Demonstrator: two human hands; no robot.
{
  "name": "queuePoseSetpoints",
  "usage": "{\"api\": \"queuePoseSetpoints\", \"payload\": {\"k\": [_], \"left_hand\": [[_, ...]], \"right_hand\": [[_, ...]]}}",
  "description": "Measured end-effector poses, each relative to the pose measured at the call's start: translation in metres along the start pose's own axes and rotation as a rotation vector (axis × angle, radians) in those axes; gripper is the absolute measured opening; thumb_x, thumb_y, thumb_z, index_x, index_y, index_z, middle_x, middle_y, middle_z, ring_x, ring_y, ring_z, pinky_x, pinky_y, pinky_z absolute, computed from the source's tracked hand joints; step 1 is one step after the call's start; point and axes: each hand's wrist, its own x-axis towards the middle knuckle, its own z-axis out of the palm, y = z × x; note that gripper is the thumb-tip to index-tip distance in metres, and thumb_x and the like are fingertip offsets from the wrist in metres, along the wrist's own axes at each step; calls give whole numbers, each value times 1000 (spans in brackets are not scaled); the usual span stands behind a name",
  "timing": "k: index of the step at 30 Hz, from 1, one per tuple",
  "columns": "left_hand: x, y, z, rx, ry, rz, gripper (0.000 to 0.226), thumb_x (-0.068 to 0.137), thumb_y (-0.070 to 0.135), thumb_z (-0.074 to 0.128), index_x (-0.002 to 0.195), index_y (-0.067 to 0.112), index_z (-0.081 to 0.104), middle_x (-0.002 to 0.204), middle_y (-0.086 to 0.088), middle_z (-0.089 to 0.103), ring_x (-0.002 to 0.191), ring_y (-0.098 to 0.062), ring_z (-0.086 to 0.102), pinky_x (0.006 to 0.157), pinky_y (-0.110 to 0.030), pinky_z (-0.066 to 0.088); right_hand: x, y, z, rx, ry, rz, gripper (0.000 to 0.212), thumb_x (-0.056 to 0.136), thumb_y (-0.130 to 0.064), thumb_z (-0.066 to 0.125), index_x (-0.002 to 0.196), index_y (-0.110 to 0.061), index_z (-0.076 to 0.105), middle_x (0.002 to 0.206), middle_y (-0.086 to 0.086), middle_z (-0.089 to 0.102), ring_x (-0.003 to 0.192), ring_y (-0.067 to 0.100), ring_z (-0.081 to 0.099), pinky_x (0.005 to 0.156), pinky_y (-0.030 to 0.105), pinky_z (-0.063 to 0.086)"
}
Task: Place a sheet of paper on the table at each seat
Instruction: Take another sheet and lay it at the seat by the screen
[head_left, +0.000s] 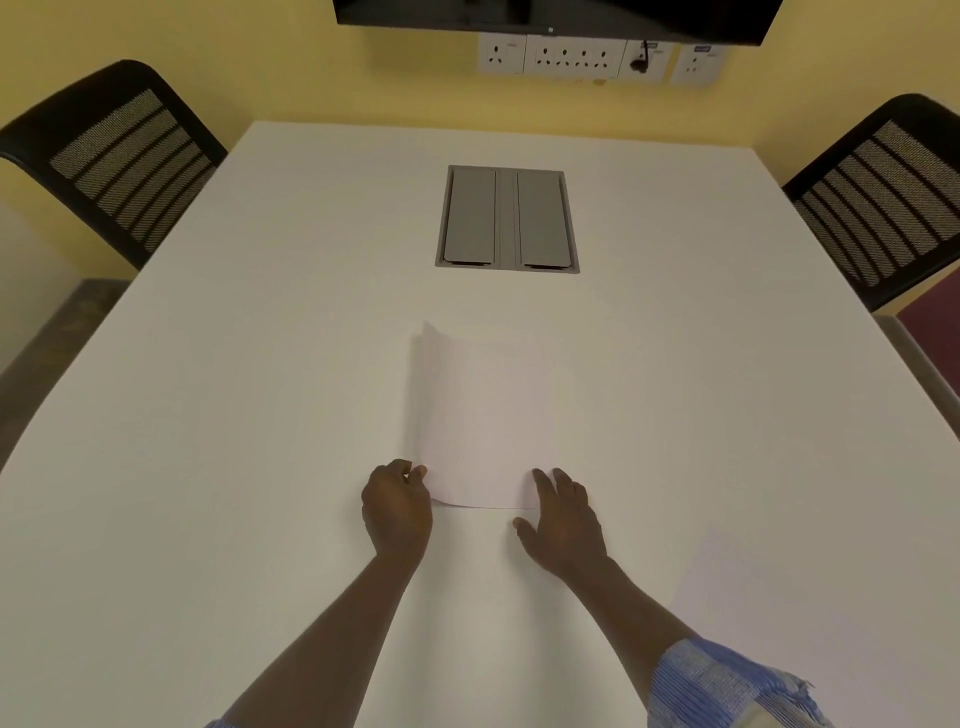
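A white sheet of paper (483, 415) lies in the middle of the white table (208, 415), its far left corner curled up off the surface. My left hand (397, 506) pinches the sheet's near left corner between thumb and fingers. My right hand (563, 519) rests flat beside the near right corner, fingers spread, fingertips touching the paper's edge. A second white sheet (753, 597) lies flat on the table at the near right.
A grey double-lid cable box (506, 218) is set into the table beyond the paper. Black mesh-backed chairs stand at the far left (111, 150) and far right (883, 202). A screen (556, 15) and wall sockets (571, 60) are on the yellow wall.
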Motion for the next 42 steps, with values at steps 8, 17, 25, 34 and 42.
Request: {"api": "queuePoseSetpoints", "payload": {"k": [8, 17, 25, 34, 42], "left_hand": [[-28, 33, -44, -222, 9, -18, 19, 94, 22, 69, 81, 8, 72, 69, 0, 68, 66, -17, 61, 75, -33, 51], [-124, 81, -107, -602, -267, -113, 30, 92, 32, 72, 73, 9, 71, 68, -7, 75, 50, -15, 60, 52, -27, 49], [-178, 101, -151, -508, -203, 452, 24, 91, 47, 68, 108, 31, 65, 112, 14, 64, 110, -14, 62, 87, -26, 48], [-241, 148, -161, -160, -637, 1020, 21, 85, 38, 79, 103, 30, 75, 104, 19, 74, 103, 3, 66, 89, -18, 48], [-375, 191, -119, -211, -561, 1039, 14, 91, 24, 73, 77, 26, 75, 81, 11, 77, 82, -1, 70, 74, -23, 50]], "right_hand": [[-27, -29, -28, 43, 98, -163, 96, 86, -71, 53, 160, -22, 16, 168, 10, 11, 153, 29, 16, 120, 43, 27], [-121, -89, -87, 170, 534, -252, 33, 91, -24, 64, 124, -23, 69, 120, -5, 73, 107, 21, 69, 88, 36, 55], [-216, -44, -143, 301, 713, -110, 18, 92, -18, 66, 103, -27, 77, 101, -11, 78, 91, 15, 71, 75, 20, 45], [-346, 72, -219, 467, 754, -78, 12, 96, -29, 64, 99, -30, 76, 73, -31, 65, 78, -13, 63, 62, 5, 45], [-481, 208, -265, 813, 869, 5, 19, 94, -44, 61, 96, -29, 72, 88, -17, 74, 80, 4, 70, 61, 27, 56]]}}
